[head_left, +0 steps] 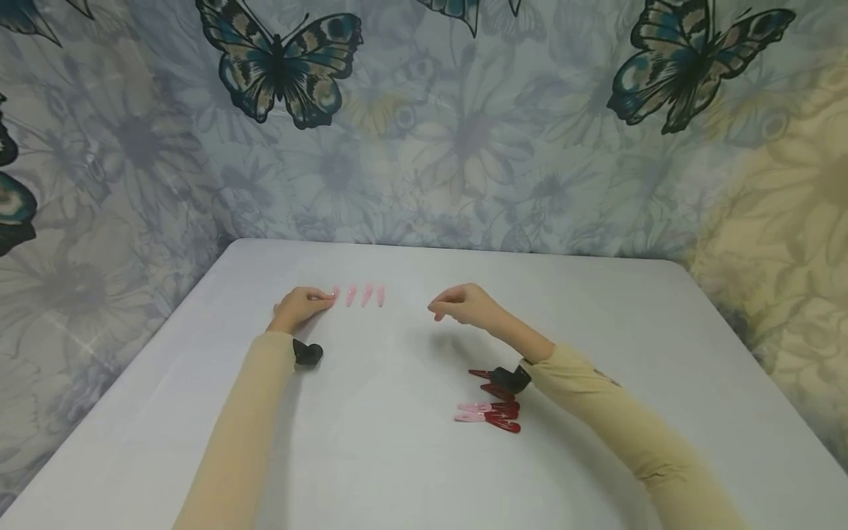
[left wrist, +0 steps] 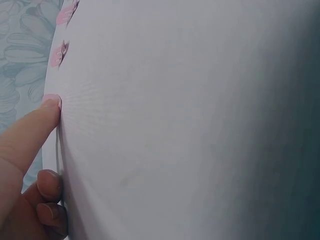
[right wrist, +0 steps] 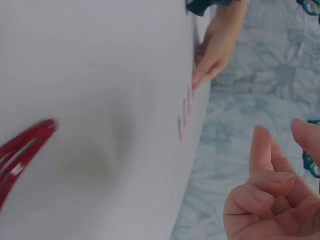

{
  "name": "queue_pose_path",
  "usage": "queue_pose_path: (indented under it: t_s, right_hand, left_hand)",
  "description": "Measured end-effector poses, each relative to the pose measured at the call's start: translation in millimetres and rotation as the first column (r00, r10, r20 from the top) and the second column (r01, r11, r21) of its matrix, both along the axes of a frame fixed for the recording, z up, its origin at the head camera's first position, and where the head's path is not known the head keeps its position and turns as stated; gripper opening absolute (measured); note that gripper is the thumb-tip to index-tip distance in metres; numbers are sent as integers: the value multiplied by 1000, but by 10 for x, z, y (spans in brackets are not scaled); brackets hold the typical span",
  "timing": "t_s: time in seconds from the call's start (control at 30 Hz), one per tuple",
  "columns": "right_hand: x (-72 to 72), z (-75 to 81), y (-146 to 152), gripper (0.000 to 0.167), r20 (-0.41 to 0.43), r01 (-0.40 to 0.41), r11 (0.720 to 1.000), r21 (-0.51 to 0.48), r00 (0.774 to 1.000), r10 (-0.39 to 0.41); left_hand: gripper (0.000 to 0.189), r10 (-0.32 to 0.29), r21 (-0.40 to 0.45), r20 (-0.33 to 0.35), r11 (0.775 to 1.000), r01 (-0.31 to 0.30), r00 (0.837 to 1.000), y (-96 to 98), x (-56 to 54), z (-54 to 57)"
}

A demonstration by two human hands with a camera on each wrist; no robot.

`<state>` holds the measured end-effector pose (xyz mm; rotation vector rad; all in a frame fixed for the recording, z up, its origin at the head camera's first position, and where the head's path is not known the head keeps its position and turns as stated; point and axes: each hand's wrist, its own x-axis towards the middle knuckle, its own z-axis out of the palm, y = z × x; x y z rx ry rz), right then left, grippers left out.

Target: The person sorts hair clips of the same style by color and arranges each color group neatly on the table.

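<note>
My left hand [head_left: 301, 305] reaches to the left end of a row of pink hair clips, one straight finger [left wrist: 35, 130] touching the leftmost pink hair clip [head_left: 336, 293]. That fingertip covers much of the clip in the left wrist view, and other fingers are folded below it. Three more pink hair clips [head_left: 366, 296] lie to its right, spaced apart. My right hand [head_left: 470, 304] is above the table, right of the row. Its thumb and forefinger stand apart in the right wrist view, the other fingers loosely bent, with nothing visible between them.
Below my right wrist lies a loose group of dark red hair clips [head_left: 503, 425] and pink hair clips [head_left: 469, 417], partly hidden by the black wrist camera [head_left: 509, 380]. The white table [head_left: 384, 456] ends at a wall [head_left: 464, 184] patterned with flowers and butterflies.
</note>
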<state>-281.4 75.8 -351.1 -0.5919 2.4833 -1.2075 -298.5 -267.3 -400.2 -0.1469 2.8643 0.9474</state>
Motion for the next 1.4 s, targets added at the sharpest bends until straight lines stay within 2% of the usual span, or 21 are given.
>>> queue_pose_path:
  t_s: [0.07, 0.2, 0.33, 0.47, 0.67, 0.87, 1.17, 1.4]
  right_hand:
    - [105, 12, 114, 36, 17, -6, 1000, 12, 1000, 6]
    - [284, 15, 311, 34, -14, -15, 999, 43, 1000, 16]
    - [438, -112, 459, 28, -50, -51, 995, 89, 997, 56]
    - [597, -278, 558, 23, -32, -87, 988, 125, 995, 92]
    - [817, -346, 619, 13, -34, -126, 979, 158, 991, 133]
    - [893, -367, 608, 14, 15, -126, 975, 181, 992, 125]
    - [914, -446, 579, 12, -40, -93, 975, 200, 994, 104]
    - [904, -453, 586, 9, -18, -125, 978, 167, 991, 130]
  left_hand:
    - [39, 1, 2, -3, 1000, -1, 1000, -2, 0, -32]
    - [38, 1, -3, -12, 1000, -1, 1000, -4, -1, -55]
    - [38, -3, 3, -7, 1000, 3, 1000, -7, -3, -47]
    - [39, -4, 10, 2, 1000, 4, 1000, -10, -1, -38]
    - [38, -7, 12, 12, 1000, 7, 1000, -12, 2, -9]
    - [37, -12, 11, 21, 1000, 12, 1000, -17, -19, -7]
    - [39, -12, -7, 29, 1000, 13, 1000, -10, -30, -46]
    - [40, -19, -2, 22, 1000, 19, 1000, -23, -13, -31]
